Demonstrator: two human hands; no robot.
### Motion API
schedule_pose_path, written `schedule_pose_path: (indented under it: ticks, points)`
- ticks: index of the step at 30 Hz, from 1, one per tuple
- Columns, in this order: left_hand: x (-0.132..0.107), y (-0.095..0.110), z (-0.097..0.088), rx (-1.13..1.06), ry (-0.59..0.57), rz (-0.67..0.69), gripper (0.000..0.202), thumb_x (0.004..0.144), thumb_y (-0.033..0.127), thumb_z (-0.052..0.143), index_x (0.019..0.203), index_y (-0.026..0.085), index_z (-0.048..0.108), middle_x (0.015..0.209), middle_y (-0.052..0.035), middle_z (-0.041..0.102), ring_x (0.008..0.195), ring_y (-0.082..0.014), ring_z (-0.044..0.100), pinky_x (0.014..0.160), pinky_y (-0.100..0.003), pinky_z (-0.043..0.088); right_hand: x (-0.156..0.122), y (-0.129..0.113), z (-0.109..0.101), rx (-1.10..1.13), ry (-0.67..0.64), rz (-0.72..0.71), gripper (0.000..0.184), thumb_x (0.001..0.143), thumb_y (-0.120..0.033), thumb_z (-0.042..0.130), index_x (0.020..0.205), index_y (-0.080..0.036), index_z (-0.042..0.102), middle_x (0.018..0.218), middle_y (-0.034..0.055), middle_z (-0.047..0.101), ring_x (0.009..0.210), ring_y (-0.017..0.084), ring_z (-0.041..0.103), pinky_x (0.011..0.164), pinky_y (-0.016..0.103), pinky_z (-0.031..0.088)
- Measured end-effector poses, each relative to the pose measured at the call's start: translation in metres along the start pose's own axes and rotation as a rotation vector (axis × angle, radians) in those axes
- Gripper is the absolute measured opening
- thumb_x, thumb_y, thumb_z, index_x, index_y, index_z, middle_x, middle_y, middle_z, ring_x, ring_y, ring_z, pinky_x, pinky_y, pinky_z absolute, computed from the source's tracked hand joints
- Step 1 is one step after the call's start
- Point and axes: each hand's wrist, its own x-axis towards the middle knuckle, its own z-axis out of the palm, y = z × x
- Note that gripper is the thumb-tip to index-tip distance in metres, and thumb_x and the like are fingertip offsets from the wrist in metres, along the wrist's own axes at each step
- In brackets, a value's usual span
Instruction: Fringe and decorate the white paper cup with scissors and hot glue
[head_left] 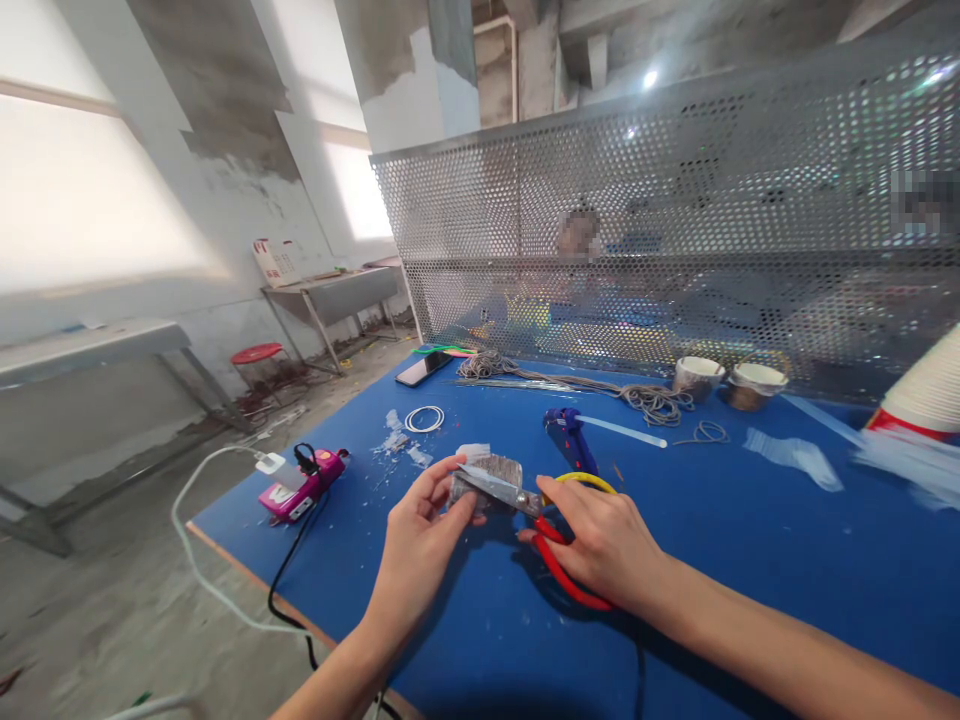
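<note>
My left hand [425,530] pinches a small grey, ribbed piece [504,468] that looks covered in cord, with a pale white flap showing at its top edge. In my right hand [600,535] are scissors [553,562] with one red and one yellow handle loop. Their blades point left and lie across the grey piece, close to my left fingertips. How far the blades are apart is hard to make out. Just beyond my right hand lies a blue glue gun [570,438] with a translucent glue stick [622,430] sticking out of it.
A magenta power strip [304,487] with plugs and cables sits at the blue table's left edge. Behind are a white ring [424,419], a phone [424,368], grey cord [651,402] and two cups [697,378]. A perforated metal screen [645,200] borders the back; people are behind it.
</note>
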Motion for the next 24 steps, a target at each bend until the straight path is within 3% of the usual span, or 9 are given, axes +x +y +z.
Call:
schedule_pose_path:
  ticks: [9,18,21,24]
  points:
    - [-0.002,0.003,0.001,-0.007,0.003,-0.024,0.048,0.066,0.033,0.074,0.109,0.014,0.062,0.088,-0.0040,0.073,0.072,-0.0171,0.068,0.065,-0.029,0.059,0.004,-0.003,-0.002,-0.039,0.016,-0.006,0.049,0.098,-0.047,0.037,0.105,-0.008,0.065,0.079,0.0130,0.074,0.058,0.021,0.069,0.049,0.030,0.052]
    - [-0.001,0.002,-0.001,0.019,0.000,-0.018,0.048,0.067,0.033,0.072,0.110,0.014,0.060,0.086,-0.0033,0.073,0.071,-0.0170,0.067,0.064,-0.029,0.058,0.000,-0.005,0.002,0.062,-0.009,0.043,0.051,0.098,-0.054,0.034,0.097,-0.012,0.063,0.076,0.0115,0.073,0.060,0.022,0.068,0.050,0.029,0.050]
    - [-0.001,0.002,-0.003,0.063,-0.007,0.019,0.047,0.069,0.034,0.071,0.110,0.015,0.059,0.081,-0.0013,0.072,0.069,-0.0163,0.067,0.066,-0.029,0.057,0.000,-0.009,-0.001,0.238,-0.083,0.184,0.047,0.093,-0.058,0.043,0.097,-0.014,0.061,0.073,0.0084,0.070,0.060,0.021,0.066,0.051,0.028,0.048]
    - [0.001,0.001,-0.009,0.142,0.000,0.070,0.047,0.069,0.032,0.068,0.112,0.017,0.057,0.075,0.0006,0.071,0.070,-0.0168,0.068,0.068,-0.029,0.056,0.001,-0.013,-0.011,0.535,-0.286,0.476,0.038,0.088,-0.055,0.054,0.095,-0.018,0.057,0.059,-0.0029,0.059,0.051,0.014,0.054,0.049,0.024,0.042]
